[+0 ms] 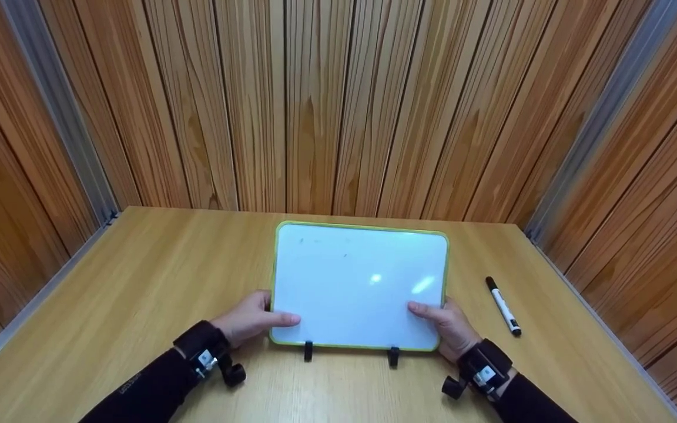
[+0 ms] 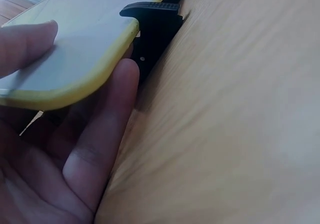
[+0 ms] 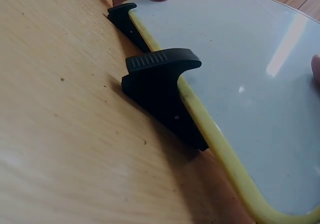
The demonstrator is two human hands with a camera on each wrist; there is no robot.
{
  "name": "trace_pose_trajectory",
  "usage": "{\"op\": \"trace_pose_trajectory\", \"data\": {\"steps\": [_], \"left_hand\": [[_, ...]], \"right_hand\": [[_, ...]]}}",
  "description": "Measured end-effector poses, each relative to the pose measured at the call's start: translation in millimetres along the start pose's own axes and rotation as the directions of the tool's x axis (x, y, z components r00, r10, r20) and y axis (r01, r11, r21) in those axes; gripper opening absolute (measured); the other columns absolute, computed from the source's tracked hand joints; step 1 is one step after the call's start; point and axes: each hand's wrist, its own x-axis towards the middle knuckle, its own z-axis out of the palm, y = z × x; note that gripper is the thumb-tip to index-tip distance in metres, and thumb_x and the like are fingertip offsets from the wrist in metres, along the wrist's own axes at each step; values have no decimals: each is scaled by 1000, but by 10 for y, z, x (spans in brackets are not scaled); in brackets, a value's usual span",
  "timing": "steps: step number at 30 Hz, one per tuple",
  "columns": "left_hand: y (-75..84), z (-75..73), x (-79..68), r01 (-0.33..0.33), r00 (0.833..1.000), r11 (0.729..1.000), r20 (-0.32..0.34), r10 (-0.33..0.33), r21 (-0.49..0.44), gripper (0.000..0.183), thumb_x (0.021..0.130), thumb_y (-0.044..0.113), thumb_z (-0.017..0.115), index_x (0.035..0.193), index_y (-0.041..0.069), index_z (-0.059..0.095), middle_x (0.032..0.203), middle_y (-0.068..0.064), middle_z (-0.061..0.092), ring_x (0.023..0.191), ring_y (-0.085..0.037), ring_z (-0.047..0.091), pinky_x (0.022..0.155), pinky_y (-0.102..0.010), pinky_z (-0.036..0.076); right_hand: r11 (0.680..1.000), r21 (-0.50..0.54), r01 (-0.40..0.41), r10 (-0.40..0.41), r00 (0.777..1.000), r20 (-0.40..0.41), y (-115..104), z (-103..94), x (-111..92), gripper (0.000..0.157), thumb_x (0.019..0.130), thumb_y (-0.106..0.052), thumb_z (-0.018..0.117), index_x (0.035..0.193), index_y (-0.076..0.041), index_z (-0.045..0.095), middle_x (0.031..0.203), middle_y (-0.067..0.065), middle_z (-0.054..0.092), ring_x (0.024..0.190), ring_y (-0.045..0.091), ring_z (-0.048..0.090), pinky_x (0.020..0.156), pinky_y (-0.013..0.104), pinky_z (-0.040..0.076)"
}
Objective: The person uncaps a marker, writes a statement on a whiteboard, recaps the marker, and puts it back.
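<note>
A small whiteboard (image 1: 356, 282) with a yellow-green rim leans tilted at the middle of the table, a few faint marks near its top left. Two black hooked stand feet (image 1: 308, 351) catch its lower edge; in the right wrist view the nearer stand foot (image 3: 155, 83) curls over the rim. My left hand (image 1: 253, 317) grips the board's lower left side, thumb on the white face and fingers behind. On the lower right side, my right hand (image 1: 450, 326) holds it likewise, thumb in front. The left wrist view shows the left fingers (image 2: 95, 149) under the board's corner, close to the table.
A black and white marker pen (image 1: 503, 306) lies on the wooden table (image 1: 156, 282), right of the board. Wood-panelled walls (image 1: 315, 106) enclose the table's back and sides. Each wrist wears a black strap with a small camera.
</note>
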Motion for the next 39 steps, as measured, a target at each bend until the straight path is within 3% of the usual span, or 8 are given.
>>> {"op": "trace_pose_trajectory", "data": {"steps": [9, 14, 21, 23, 25, 29, 33, 39], "left_hand": [[-6, -20, -13, 0, 1000, 1000, 10, 0, -2, 53, 103, 25, 83, 144, -4, 66, 136, -16, 77, 127, -22, 72, 108, -29, 53], [-30, -10, -8, -18, 1000, 1000, -5, 18, 4, 55, 103, 26, 83, 144, -5, 66, 136, -16, 77, 125, -19, 72, 107, -28, 53], [-57, 25, 1, 8, 1000, 1000, -15, -9, -26, 61, 104, 26, 82, 151, -5, 60, 144, -16, 73, 135, -25, 69, 111, -31, 52], [-52, 29, 7, 14, 1000, 1000, -21, -14, -26, 62, 103, 27, 83, 152, -4, 60, 144, -16, 73, 136, -26, 68, 113, -32, 51], [-43, 30, 10, 19, 1000, 1000, -23, -19, -23, 62, 103, 28, 83, 152, -4, 60, 145, -15, 73, 136, -26, 68, 114, -33, 51], [-25, 19, 7, 20, 1000, 1000, -18, -21, -21, 62, 103, 28, 83, 152, -3, 60, 145, -16, 73, 137, -27, 68, 115, -34, 51], [-11, 10, -2, 19, 1000, 1000, -16, -19, -13, 62, 104, 28, 83, 153, -3, 59, 146, -15, 73, 137, -27, 67, 114, -33, 51], [3, 21, 13, 26, 999, 1000, -25, -27, -14, 64, 102, 28, 84, 152, -3, 60, 144, -15, 74, 135, -25, 68, 114, -33, 51]], "right_hand": [[1000, -29, -7, 7, 1000, -8, -60, -7, 10, 35, 112, -16, 66, 144, -10, 56, 136, 11, 76, 128, 32, 73, 108, 52, 58], [995, -95, 1, -12, 993, -118, -157, -77, 3, 52, 119, -41, 50, 155, -4, 50, 134, 12, 75, 126, 29, 72, 107, 45, 57], [966, -256, 23, -100, 952, -290, -334, -380, -10, 76, 116, -68, 32, 146, -3, 59, 136, 15, 65, 126, 30, 61, 103, 41, 52], [922, -387, 13, -147, 936, -319, -379, -501, -3, 73, 118, -64, 37, 147, -2, 61, 137, 17, 67, 124, 30, 63, 97, 39, 56], [845, -534, -17, -194, 921, -337, -411, -618, -5, 69, 118, -61, 43, 149, -1, 60, 138, 19, 66, 121, 29, 62, 94, 37, 55], [627, -763, -153, -230, 901, -369, -463, -819, -33, 72, 113, -64, 54, 152, -4, 58, 136, 17, 65, 119, 29, 59, 94, 39, 50], [451, -859, -241, -251, 890, -382, -500, -952, -60, 69, 113, -58, 60, 150, 0, 58, 129, 21, 64, 110, 33, 61, 84, 42, 49], [306, -892, -332, -234, 882, -409, -557, -1100, -123, 64, 112, -46, 66, 144, 8, 59, 125, 29, 64, 101, 38, 64, 77, 45, 51]]}}
